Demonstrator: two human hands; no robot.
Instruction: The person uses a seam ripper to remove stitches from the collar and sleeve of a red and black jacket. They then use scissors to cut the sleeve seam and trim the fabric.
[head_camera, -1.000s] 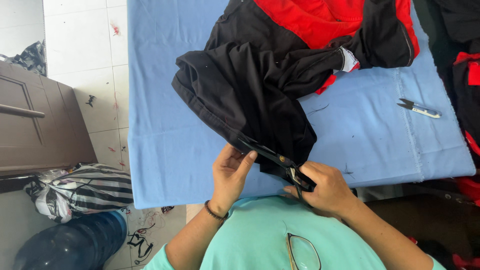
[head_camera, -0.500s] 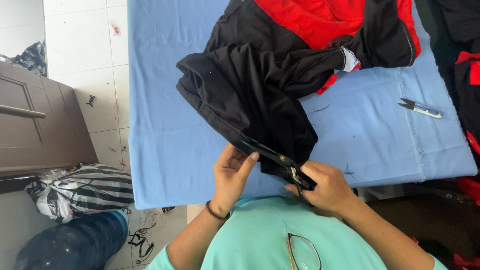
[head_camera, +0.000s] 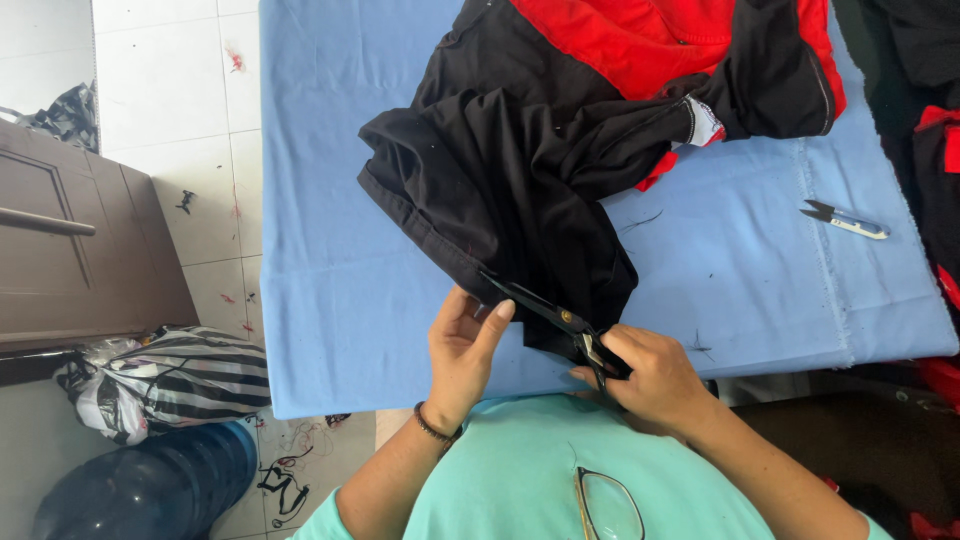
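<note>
I take this for a small tailoring workshop, likely set up in a home. From my feed I see a surface (head_camera: 330, 250) covered in blue cloth, a black and red garment (head_camera: 560, 150) heaped on it, thread snips (head_camera: 845, 221) lying near its edge, and black shears (head_camera: 545, 310) at the fabric. Thread scraps litter the white tiled floor (head_camera: 170, 110), beside a striped bag (head_camera: 170, 385) and a wooden door (head_camera: 80, 250).

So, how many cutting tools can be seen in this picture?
2. Black scissors are in the right hand, against the black garment edge near the left hand. Small thread snips lie on the blue cloth, far right. Others may be hidden under clothes.
</note>
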